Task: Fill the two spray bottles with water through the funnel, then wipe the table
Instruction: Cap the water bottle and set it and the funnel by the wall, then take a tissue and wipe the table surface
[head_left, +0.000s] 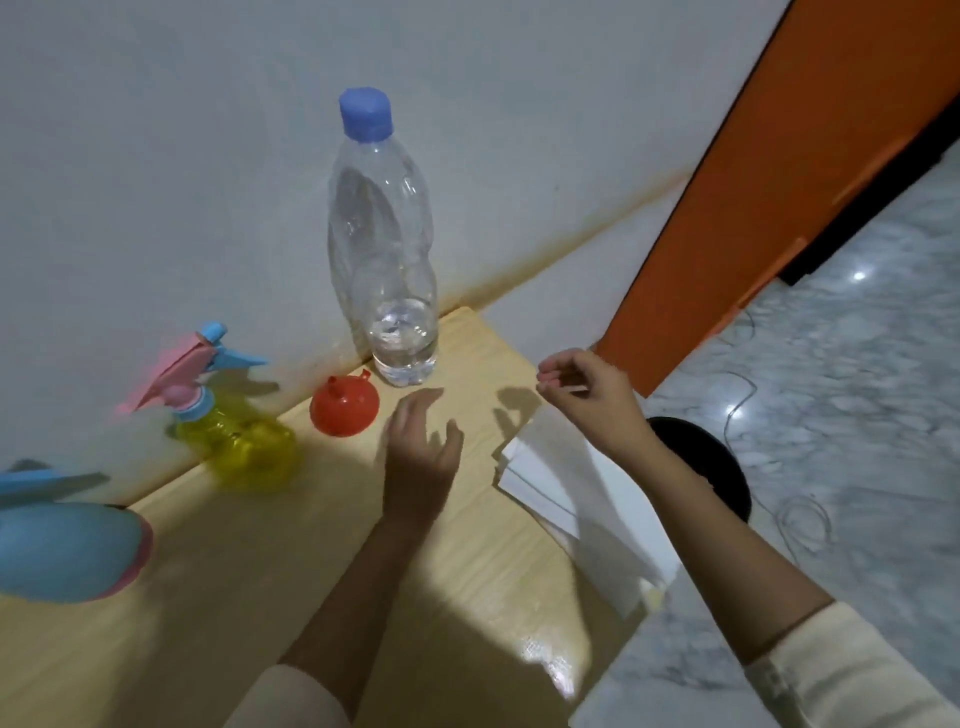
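Wiping step judged due: yellow spray bottle (239, 441) and blue spray bottle (62, 551) are set capped on the surface (260, 571), funnel (344, 408) inverted nearby; left grip (423, 462) released, right grip (587, 400) loosely curled, empty, over tissues (571, 483), to be grasped next.

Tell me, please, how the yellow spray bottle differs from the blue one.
The yellow spray bottle has a see-through body; the blue spray bottle looks opaque. The yellow one's head is mostly pink, the blue one's blue. The yellow one shows whole; the blue one is cut by the frame's left edge. Both sit on the table.
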